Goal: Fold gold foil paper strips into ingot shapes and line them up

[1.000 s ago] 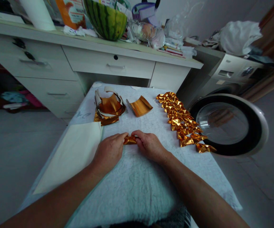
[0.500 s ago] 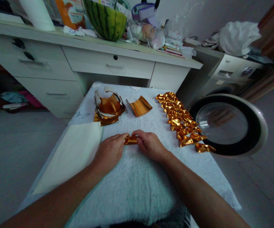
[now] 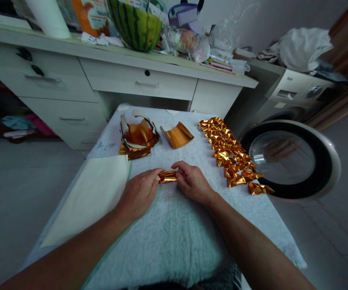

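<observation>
Between my two hands is a small rolled piece of gold foil paper (image 3: 167,177), lying crosswise above the cloth. My left hand (image 3: 142,191) pinches its left end, thumb and fingers pressed together. At the right end my right hand (image 3: 193,181) grips it, with the index finger raised and bent. Beyond them a curved sheet of gold paper (image 3: 179,135) rests on the table. To its left sits a pile of curled gold sheets (image 3: 137,135). Several folded gold foil pieces (image 3: 229,151) stand in rows at the right.
A cloth covers the table (image 3: 161,241). Pale paper (image 3: 92,197) lies along its left side. Behind stands a white drawer counter (image 3: 137,76) bearing a cut watermelon (image 3: 134,26) and plastic bags. The open round door (image 3: 288,159) of a washing machine (image 3: 297,88) juts out near the table's right edge.
My right hand has shifted slightly right, and its index finger has lifted off the foil roll. More of the roll shows between my hands. My left hand stays nearly in place.
</observation>
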{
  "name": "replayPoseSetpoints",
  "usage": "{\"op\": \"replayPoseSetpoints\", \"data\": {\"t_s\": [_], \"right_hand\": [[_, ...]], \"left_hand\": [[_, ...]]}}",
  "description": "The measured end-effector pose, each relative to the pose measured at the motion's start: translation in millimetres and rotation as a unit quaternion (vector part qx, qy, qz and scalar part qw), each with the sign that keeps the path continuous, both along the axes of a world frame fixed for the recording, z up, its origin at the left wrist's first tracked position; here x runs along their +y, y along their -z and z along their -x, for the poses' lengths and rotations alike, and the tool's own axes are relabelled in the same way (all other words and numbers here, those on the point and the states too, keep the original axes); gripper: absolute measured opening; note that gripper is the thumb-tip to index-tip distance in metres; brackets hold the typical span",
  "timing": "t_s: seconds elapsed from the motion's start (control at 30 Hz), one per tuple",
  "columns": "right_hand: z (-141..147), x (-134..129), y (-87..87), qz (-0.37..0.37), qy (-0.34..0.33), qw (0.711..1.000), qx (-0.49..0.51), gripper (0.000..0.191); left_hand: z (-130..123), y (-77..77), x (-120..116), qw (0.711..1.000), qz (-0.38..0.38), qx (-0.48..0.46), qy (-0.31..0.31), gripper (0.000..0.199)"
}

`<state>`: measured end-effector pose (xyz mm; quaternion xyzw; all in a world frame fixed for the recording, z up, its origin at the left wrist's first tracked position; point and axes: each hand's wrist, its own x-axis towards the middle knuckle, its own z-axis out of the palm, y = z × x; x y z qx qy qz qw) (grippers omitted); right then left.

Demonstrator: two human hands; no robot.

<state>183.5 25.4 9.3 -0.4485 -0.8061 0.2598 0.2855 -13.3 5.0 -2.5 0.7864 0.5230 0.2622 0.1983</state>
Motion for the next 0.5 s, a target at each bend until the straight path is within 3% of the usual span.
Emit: {"op": "replayPoseSetpoints", "data": {"t_s": [0.5], "right_hand": [[3.9, -3.1, 0.3, -0.009, -0.013, 0.999, -0.030, 0.017]], "left_hand": [[-3.0, -4.6, -0.1, 0.997, 0.047, 0.053, -0.023, 0.039]]}}
